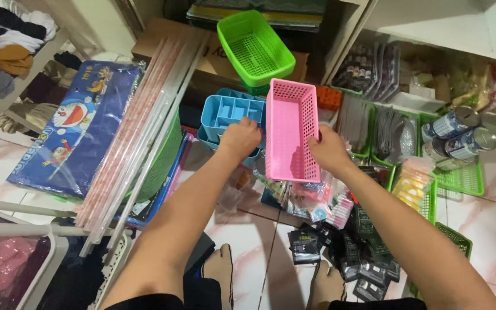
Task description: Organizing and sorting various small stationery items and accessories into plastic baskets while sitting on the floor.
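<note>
Above the tiled floor, in the head view, I held the pink basket with both hands: left hand closed on its left rim, right hand on its right, long axis pointing away from me.

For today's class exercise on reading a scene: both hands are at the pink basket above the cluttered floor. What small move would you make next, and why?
Probably lift the pink basket slightly and level it. The right hand grips its right edge and the left hand is at its left edge, while it hangs tilted over the blue divided trays and the small packets, which could catch it.
</note>
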